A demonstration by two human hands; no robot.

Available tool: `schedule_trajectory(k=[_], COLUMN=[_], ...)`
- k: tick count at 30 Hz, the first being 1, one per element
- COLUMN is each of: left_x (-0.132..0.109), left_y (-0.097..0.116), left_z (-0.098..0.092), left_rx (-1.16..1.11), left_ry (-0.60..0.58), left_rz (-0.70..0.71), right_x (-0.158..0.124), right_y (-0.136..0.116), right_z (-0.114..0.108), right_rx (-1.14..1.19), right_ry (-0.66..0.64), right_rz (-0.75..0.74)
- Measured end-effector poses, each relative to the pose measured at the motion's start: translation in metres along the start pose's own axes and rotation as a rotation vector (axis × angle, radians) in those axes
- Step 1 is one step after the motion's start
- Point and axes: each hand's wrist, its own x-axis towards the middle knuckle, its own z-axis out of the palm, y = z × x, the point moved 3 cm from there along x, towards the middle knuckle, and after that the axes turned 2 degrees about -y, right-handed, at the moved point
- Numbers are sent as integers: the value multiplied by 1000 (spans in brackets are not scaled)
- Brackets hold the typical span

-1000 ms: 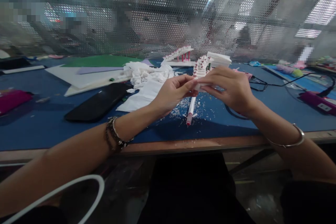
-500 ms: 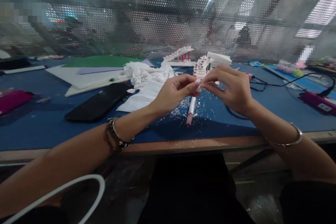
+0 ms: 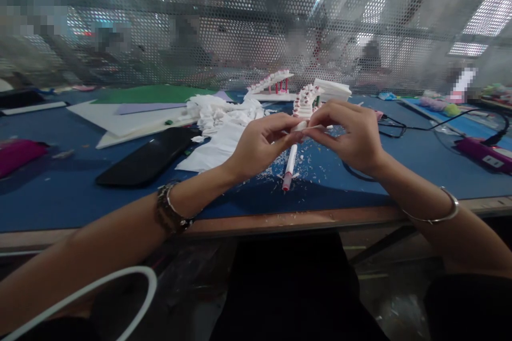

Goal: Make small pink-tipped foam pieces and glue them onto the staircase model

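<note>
My left hand [image 3: 264, 144] pinches a small white piece [image 3: 300, 126] between thumb and fingers. Fingertips meeting it, my right hand [image 3: 350, 133] is pinched on the thin edge of the same white material. Just behind my hands stands a white stepped model [image 3: 306, 98] with dark red bits on it. Below them, a white marker with a red end [image 3: 290, 168] lies among white shavings. Crumpled white tissue [image 3: 224, 114] is heaped left of my hands.
A black phone [image 3: 148, 159] lies left, with white sheets [image 3: 124, 122] and a green sheet [image 3: 156, 92] behind. A second model [image 3: 272, 85] stands farther back. A purple power strip [image 3: 486, 154] with a black cable is at the right.
The white piece between my fingertips has turned from hanging down to lying more level, with a thin edge towards my right hand. Both hands stay nearly in place.
</note>
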Motion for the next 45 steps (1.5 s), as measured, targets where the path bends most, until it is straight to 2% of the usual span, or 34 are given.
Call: schedule_trajectory(k=[8,13,17,21,28,32,36,40,45], left_x=[5,4,5,5,-3,-6,-7,-9,-8], left_y=[8,5,2,0,3,7,10,16,19], left_z=[-4,-5,-7,-6,-2,1,3,7,8], left_rx=[58,-8,-42,14,249,380,470,524,522], left_ry=[47,38,44,33,130,110,82,48,12], left_rz=[-55,-41,-82,-86,-15,21,16,53,86], right_x=[2,1,0,0,-3,-4,-4,-5,-6], right_y=[6,7,8,9,11,11,12,13,9], right_z=[-2,-1,2,5,7,7,8,10,10], right_rx=[169,277,333,325,205,178,153,122,45], right_ry=[-15,-8,8,13,49,69,33,6,54], right_rz=[140,210,226,209,144,114,116,62,-16])
